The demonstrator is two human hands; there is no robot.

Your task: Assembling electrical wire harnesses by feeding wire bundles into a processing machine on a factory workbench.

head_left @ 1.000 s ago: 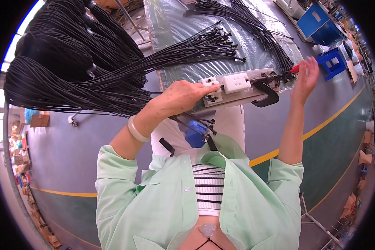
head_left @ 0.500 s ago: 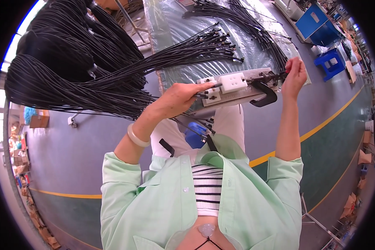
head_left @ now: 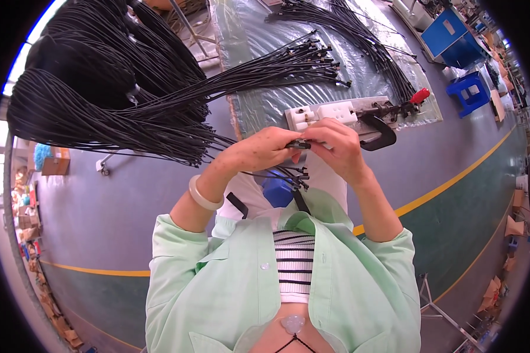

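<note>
My left hand (head_left: 264,150) is closed around the ends of a few black cables (head_left: 301,144), just in front of the table. The fingertips of my right hand (head_left: 340,148) pinch the same dark cable ends, and the fingers of both hands nearly meet. How many cables lie between them is hidden. Right behind my hands is a fixture with a white plastic block (head_left: 337,112) on a pale base plate. Its toggle clamp (head_left: 383,110) has a red handle (head_left: 420,96), which no hand touches. A black C-clamp (head_left: 381,134) grips the plate's front edge.
A thick bundle of black cables (head_left: 88,100) hangs at the left, one bunch reaching onto the film-covered table (head_left: 253,112). Another cable bunch (head_left: 371,47) lies at the back right. More cable ends (head_left: 294,176) dangle above my lap. A blue stool (head_left: 468,94) stands to the right.
My right hand has let go of the red clamp handle and moved left to the cable ends. My left hand has drawn the cable ends off the fixture, toward me. The handle has tilted outward.
</note>
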